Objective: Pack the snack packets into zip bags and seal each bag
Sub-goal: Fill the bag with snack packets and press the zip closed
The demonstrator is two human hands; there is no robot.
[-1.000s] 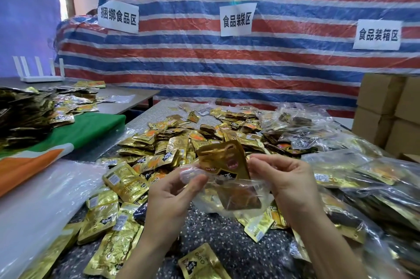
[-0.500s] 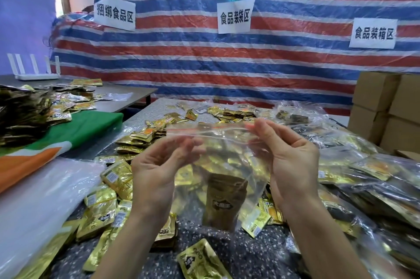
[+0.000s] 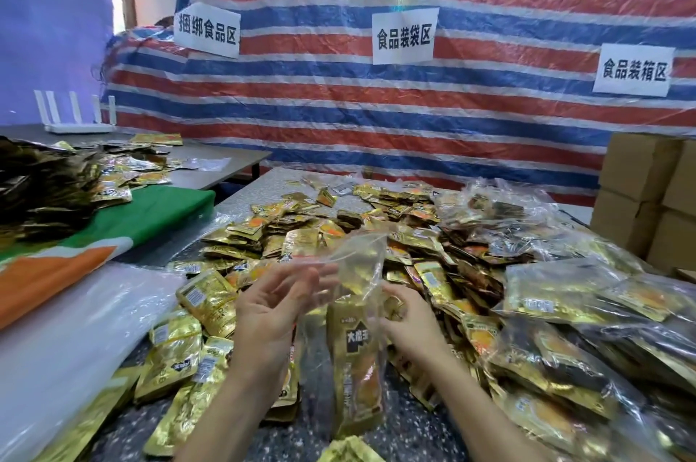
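Note:
A clear zip bag (image 3: 359, 265) hangs upright between my hands over the table's near edge. One gold snack packet (image 3: 356, 367) stands inside it, label facing me. My left hand (image 3: 269, 314) grips the bag's upper left edge with blurred fingers. My right hand (image 3: 408, 322) holds the bag's right side, lower down. The bag's zip top slants up to the right, and I cannot tell whether it is sealed. Several loose gold packets (image 3: 301, 235) lie heaped on the speckled table (image 3: 263, 186) behind and around my hands.
Filled zip bags (image 3: 565, 307) pile up on the right. Cardboard boxes (image 3: 640, 198) are stacked at the far right. A stack of clear plastic (image 3: 56, 330) and a green and orange cloth (image 3: 124, 228) lie to the left. A striped tarp (image 3: 414, 115) closes off the back.
Both hands have come down with the bag. They held its top stretched level between them; now the right hand is lower on the bag's side and the top slants.

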